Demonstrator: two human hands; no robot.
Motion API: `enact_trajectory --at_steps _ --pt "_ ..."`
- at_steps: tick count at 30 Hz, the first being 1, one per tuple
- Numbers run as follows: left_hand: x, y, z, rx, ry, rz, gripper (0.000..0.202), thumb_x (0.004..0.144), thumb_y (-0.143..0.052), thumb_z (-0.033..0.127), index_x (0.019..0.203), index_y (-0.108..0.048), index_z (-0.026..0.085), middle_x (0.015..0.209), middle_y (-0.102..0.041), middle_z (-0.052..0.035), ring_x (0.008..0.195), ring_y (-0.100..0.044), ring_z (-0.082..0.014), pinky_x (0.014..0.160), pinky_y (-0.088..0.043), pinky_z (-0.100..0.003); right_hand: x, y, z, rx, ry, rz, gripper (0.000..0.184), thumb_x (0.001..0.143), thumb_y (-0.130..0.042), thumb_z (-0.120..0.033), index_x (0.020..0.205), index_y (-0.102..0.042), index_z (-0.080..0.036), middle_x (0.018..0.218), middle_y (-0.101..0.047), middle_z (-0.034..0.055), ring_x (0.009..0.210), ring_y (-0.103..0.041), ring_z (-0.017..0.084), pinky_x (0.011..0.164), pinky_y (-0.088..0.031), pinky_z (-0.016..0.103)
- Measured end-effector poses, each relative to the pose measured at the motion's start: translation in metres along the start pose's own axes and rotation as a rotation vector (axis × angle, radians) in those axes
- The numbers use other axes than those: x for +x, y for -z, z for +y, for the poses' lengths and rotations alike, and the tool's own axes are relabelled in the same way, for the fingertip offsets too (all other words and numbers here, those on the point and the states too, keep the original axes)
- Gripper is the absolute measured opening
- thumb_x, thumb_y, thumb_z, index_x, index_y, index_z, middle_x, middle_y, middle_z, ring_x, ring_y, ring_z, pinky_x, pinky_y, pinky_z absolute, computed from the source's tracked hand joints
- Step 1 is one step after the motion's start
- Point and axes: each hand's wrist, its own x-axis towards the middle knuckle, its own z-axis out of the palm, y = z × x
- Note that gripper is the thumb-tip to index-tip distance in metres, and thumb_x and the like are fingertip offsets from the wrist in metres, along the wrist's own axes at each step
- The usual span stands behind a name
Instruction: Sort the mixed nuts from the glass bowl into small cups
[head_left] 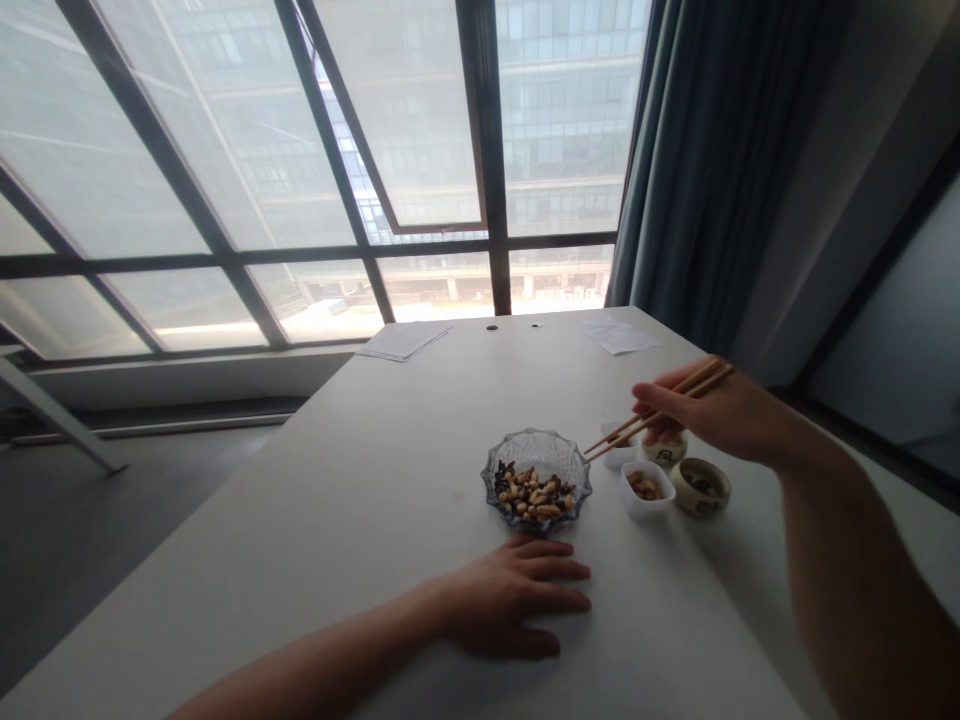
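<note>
Beside the glass bowl (536, 447), the right hand (726, 418), fingers clamped on chopsticks (616, 442), seems poised; left hand (514, 595), fingers apart; pinching needs steady tips

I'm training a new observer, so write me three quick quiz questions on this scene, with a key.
1. Which hand holds the chopsticks?
2. True or false: the left hand is palm down with its fingers spread.
3. As the camera sees it, the white dishes stand: a) left of the glass bowl; b) right of it; c) inside it.
Key: 1, the right hand; 2, true; 3, b.
</note>
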Motion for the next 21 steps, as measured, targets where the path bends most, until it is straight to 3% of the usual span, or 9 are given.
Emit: enact_trajectory --at_steps 9,21 --pt "-0.001 -0.002 -0.001 0.005 -0.012 0.017 0.056 0.098 -0.060 0.052 0.149 -0.052 0.029 0.160 -0.048 -0.0048 0.149 -0.040 -0.0333 0.123 -0.031 -0.048 0.012 -0.045 -0.002 0.002 0.021 -0.265 0.044 0.088 -0.072 -0.056 0.072 -0.070 -0.015 0.060 -0.073 0.0069 0.055 -0.073 0.021 0.048 -0.055 0.024" --pt "-0.001 -0.005 -0.003 0.004 -0.020 0.025 0.056 0.099 -0.059 0.050 0.150 -0.052 0.029 0.159 -0.049 -0.0058 0.148 -0.041 -0.0338 0.123 -0.030 -0.049 0.021 -0.055 0.011 -0.020 0.038 -0.221 0.045 0.089 -0.070 -0.056 0.069 -0.066 -0.016 0.058 -0.072 0.0071 0.056 -0.074 0.023 0.049 -0.054 0.025"
